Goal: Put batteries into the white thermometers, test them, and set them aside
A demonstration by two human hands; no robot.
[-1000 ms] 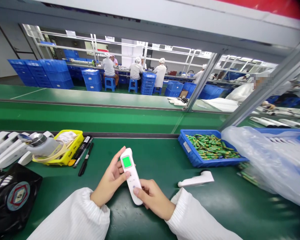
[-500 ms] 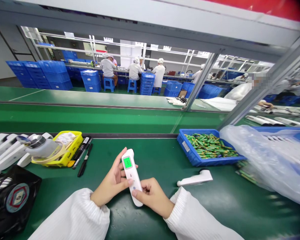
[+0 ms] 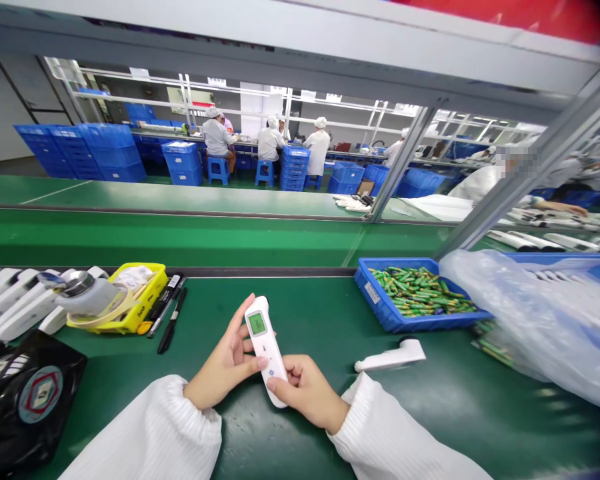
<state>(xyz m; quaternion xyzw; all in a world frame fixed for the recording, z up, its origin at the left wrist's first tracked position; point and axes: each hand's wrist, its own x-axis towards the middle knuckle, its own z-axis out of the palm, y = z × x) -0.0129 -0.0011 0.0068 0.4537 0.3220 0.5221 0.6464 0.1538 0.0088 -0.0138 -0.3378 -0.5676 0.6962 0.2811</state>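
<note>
A white handheld infrared thermometer is held upright-tilted between both hands, its small display facing me in dim green. My left hand grips its left side, with the thumb on the front by the buttons and the fingers partly hidden behind. On the lower right, my right hand is closed on the handle, its thumb pressed near the bottom button. Another white thermometer lies on its side on the green table, to the right of my right hand.
A blue bin of green batteries stands at the right, beside a plastic bag. To the left are a yellow basket, black markers, a bottle, more white thermometers and a black bag. Co-workers sit beyond the bench.
The thermometer's display has gone from bright green to a dimmer green. Both hands keep nearly the same hold. A co-worker's hand at the far right has moved rightward.
</note>
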